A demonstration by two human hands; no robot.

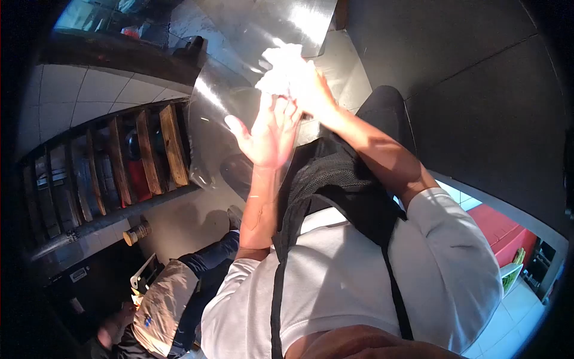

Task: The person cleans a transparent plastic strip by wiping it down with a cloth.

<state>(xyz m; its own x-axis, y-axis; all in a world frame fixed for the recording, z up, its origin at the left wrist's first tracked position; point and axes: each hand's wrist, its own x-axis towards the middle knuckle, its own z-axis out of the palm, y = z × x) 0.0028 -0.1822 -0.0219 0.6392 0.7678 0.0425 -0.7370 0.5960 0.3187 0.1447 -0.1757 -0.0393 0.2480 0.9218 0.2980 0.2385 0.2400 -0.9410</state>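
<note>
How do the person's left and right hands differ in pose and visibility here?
The left hand is palm up, apparently beneath the clear sheet; the right hand is at the white cloth. The left hand's thumb shows clearly, held outward; the right hand's fingers are largely lost in glare. Both hands are bare.

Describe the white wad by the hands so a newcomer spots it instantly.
Start at the wearer's white shirt, then follow the right forearm up the picture to the right hand. The crumpled white wad is there, just above the left hand. Its ragged, glaring white shape sets it apart from the smooth clear sheet, which lets the left hand show through.
</note>
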